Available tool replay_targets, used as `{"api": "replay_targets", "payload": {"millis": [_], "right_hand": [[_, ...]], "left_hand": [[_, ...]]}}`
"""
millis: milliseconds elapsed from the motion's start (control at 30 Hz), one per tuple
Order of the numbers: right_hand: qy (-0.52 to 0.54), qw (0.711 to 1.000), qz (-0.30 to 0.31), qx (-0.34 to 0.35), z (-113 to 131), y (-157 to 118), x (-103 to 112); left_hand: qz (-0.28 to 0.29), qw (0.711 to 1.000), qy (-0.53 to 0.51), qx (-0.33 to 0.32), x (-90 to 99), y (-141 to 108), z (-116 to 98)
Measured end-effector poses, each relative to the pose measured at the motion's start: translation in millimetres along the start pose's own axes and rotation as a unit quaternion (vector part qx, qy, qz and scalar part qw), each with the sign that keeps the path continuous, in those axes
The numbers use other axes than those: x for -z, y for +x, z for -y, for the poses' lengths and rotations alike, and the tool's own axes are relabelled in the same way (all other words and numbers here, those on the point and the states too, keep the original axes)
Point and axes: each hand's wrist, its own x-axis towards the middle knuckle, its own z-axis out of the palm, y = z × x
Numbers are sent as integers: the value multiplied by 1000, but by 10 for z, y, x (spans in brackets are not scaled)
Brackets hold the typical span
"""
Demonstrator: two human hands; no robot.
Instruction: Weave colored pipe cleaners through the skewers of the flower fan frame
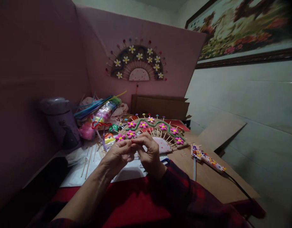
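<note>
Tabletop (216,185): brown wood surface visible at right. White sheet (129,172) covers the left/center, thin wooden sticks (87,164) loose on it. Flower-decorated fan (153,125) spans sheet and wood. Floral-patterned glue gun (209,158) lies right, cord over the edge. Purple tumbler (65,128) upright at far left.

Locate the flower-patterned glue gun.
In the head view, the glue gun lies on the brown board at the right, just right of the pink-flowered fan.

The near fan (152,129) is brown, with pink flowers (143,125) and a green line (168,127). The far fan (144,50) is also brown, with white flowers (139,56). The glue gun (206,157) is white, with multicoloured floral pattern.
</note>
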Motion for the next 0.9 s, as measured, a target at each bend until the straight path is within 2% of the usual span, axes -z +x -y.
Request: {"api": "replay_targets", "payload": {"millis": [100,200,267,367,433,467,567,600,633,700,767,833,900], "right_hand": [[-33,999,19,-12,25,12,-50],[-104,993,44,-37,219,68,8],[-148,987,54,-41,403,112,176],[-235,968,53,-73,598,135,685],[-366,922,30,-126,601,95,1153],[-436,883,40,-168,563,54,1395],[-579,739,140,-314,359,-144,1999],[-601,705,162,-339,284,-225,2129],[-610,687,180,-351,216,-306,2217],[-612,684,187,-350,108,-449,2285],[-617,689,179,-334,34,-556,2267],[-623,692,163,-326,-21,-630,2239],[-617,707,136,-316,-63,-684,2247]], "left_hand": [[-21,1000,-8,-6,-4,10,-31],[-38,999,3,-11,-1,32,-64],[-42,999,5,-19,-9,45,-79],[-73,997,9,-16,-49,43,-95],[-88,996,11,-9,-83,30,-105],[-92,996,11,-8,-97,23,-109],[-94,995,12,-11,-106,13,-111],[-93,995,14,-12,-99,14,-108],[-90,996,17,-12,-88,16,-104],[-78,997,22,-12,-67,21,-97],[-75,997,26,-8,-55,25,-93],[-95,995,29,-6,-56,27,-92],[-120,992,33,-4,-61,31,-89]]}}
